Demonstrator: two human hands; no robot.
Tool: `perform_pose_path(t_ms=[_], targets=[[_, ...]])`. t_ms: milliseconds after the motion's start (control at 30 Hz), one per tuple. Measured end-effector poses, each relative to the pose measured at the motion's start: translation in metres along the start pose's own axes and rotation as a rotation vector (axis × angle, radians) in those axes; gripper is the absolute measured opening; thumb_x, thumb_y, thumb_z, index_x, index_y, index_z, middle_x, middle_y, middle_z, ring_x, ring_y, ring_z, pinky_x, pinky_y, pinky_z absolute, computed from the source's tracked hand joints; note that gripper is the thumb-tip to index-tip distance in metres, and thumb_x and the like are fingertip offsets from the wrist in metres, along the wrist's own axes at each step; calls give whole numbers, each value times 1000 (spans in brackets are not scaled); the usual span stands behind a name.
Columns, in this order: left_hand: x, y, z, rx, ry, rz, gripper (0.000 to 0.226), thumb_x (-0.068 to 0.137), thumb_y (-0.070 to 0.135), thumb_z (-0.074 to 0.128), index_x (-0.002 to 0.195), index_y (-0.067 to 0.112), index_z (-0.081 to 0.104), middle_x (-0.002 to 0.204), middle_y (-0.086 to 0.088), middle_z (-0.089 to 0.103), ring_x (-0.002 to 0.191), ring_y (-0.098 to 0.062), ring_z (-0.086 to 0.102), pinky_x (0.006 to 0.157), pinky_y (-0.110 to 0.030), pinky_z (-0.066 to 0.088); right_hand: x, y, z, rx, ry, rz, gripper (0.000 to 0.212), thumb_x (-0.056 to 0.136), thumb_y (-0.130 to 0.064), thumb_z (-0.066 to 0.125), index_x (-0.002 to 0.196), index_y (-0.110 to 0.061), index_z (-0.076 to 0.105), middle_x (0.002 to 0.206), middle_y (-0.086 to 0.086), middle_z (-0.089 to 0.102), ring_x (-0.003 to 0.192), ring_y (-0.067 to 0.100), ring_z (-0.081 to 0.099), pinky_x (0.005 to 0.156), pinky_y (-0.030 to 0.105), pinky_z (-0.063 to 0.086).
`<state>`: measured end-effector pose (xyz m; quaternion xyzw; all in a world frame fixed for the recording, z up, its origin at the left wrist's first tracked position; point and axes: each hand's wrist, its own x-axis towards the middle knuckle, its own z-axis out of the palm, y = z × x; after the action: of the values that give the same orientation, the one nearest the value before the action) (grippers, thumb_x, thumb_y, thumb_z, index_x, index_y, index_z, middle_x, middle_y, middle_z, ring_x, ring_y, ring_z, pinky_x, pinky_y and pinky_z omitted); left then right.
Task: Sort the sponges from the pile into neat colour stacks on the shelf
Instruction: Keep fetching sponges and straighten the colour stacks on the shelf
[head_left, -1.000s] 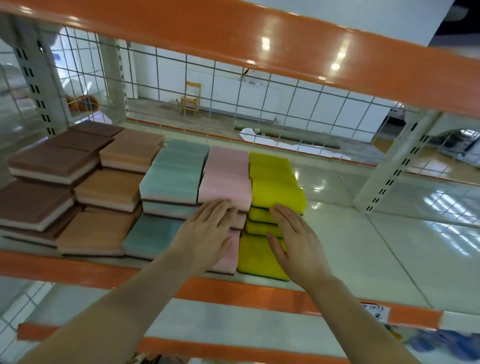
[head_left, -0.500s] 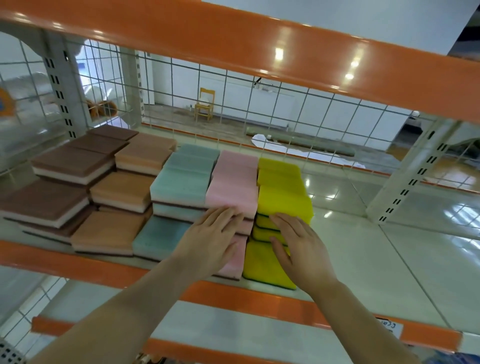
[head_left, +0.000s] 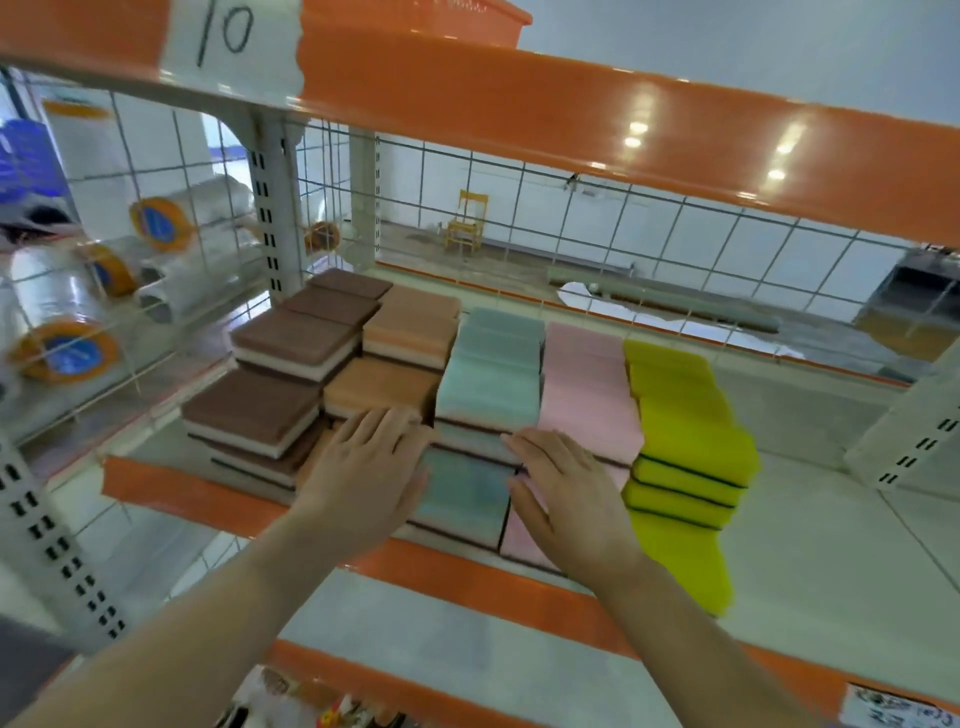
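On the shelf (head_left: 810, 525), the sponges stand in colour rows: brown sponges (head_left: 270, 353), tan sponges (head_left: 395, 364), teal sponges (head_left: 488, 384), pink sponges (head_left: 587, 395), yellow sponges (head_left: 685, 431). Your left hand (head_left: 363, 478) lies flat, fingers straight and close together, over the front tan and teal sponges. Your right hand (head_left: 566, 499) rests flat, fingers slightly spread, on the front pink one.

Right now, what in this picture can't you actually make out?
- Front orange sponge: left hand covers most of it.
- Front pink sponge: right hand hides much of it.
- Yellow stack: motion blur smears its front edge.
- Shelf label: cut off by the frame edge, writing unreadable.
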<state>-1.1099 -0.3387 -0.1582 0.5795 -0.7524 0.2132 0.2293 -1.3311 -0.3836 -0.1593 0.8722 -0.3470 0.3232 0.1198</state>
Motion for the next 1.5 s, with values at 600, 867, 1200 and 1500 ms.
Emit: perform_pose_path(t_ms=[600, 867, 1200, 1500], targets=[[-62, -156, -16, -76, -57, -14, 63, 98, 47, 13, 104, 10, 64, 108, -8, 62, 105, -23, 51, 87, -37, 48, 40, -128, 82, 12, -269, 241, 44, 95, -40, 35, 102, -12, 68, 103, 5, 68, 91, 26, 66, 79, 31, 56], [-69, -161, -6, -177, -195, -30, 67, 98, 50, 12, 117, 10, 62, 122, -9, 60, 114, -26, 52, 86, -42, 51, 40, -158, 74, -105, -353, 412, 56, 98, -44, 24, 98, -16, 72, 101, 2, 70, 84, 19, 68, 72, 25, 54], [-68, -161, -1, -204, -203, 2, 69, 98, 49, 8, 124, 10, 60, 127, -9, 58, 118, -21, 39, 88, -43, 50, 51, -164, 71, -75, -541, 498, 87, 78, -58, 2, 140, -13, 42, 145, 5, 40, 132, 24, 38, 109, 29, 29], [-58, -157, -8, -243, -155, -31, 53, 93, 45, 29, 111, 12, 67, 114, -6, 63, 107, -25, 57, 76, -38, 55, 59, -158, 67, -63, -533, 487, 58, 97, -51, 22, 141, -17, 38, 146, 0, 37, 131, 21, 36, 108, 27, 27]])
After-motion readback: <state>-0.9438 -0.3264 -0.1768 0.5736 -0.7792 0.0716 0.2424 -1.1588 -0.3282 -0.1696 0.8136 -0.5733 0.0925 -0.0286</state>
